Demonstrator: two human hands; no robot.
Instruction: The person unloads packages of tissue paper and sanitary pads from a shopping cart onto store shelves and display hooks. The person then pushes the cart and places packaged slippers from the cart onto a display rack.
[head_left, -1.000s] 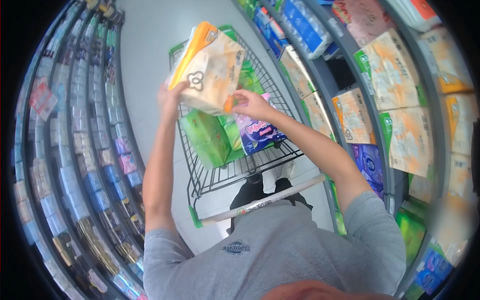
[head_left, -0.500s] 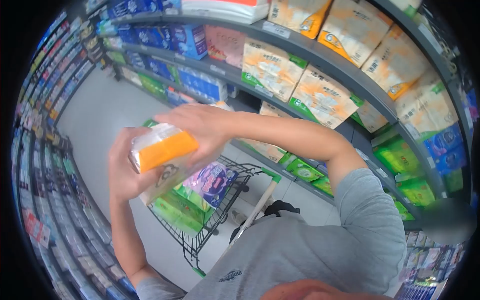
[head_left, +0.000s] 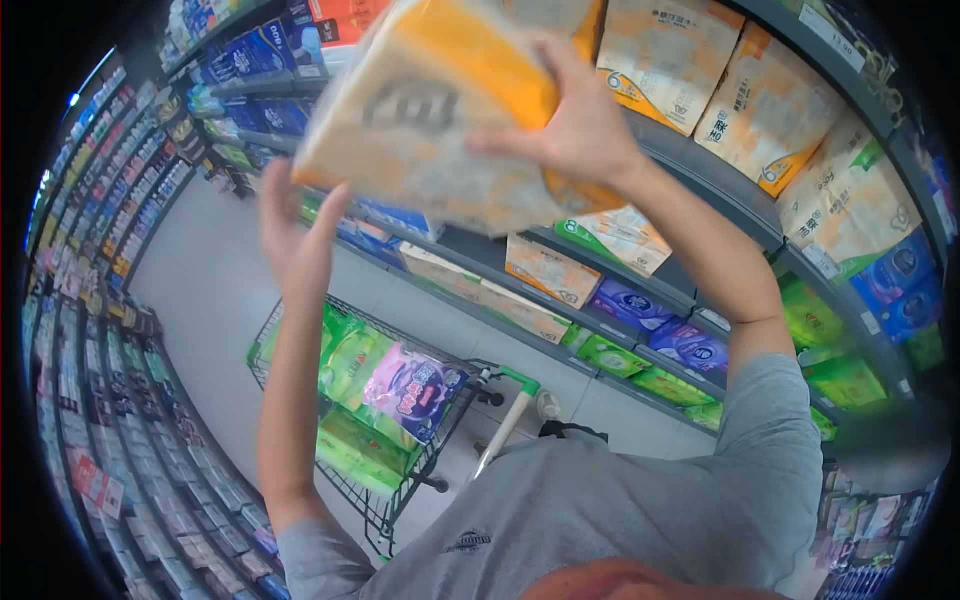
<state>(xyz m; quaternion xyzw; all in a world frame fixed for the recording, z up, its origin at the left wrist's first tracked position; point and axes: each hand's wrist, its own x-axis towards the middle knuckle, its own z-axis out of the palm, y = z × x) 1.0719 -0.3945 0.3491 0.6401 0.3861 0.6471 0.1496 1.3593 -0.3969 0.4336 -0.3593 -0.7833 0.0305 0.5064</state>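
Observation:
My right hand grips a large cream-and-orange pack of tissues by its right end, thumb on the front face. The pack is raised in front of the shelves, tilted and somewhat blurred. Under its lower left corner is my left hand, open with thumb and fingers apart; whether the fingertips touch the pack I cannot tell. Below the hands stands a wire shopping cart with green packs and a pink-and-purple pack in it.
At the right, a grey shelf carries similar cream-and-orange packs, with purple packs and green packs lower down. Another stocked shelf runs along the left, across the aisle floor.
The tissue pack has moved up and to the right in my right hand, its broad face turning into view. My left hand has loosened from its side and opened.

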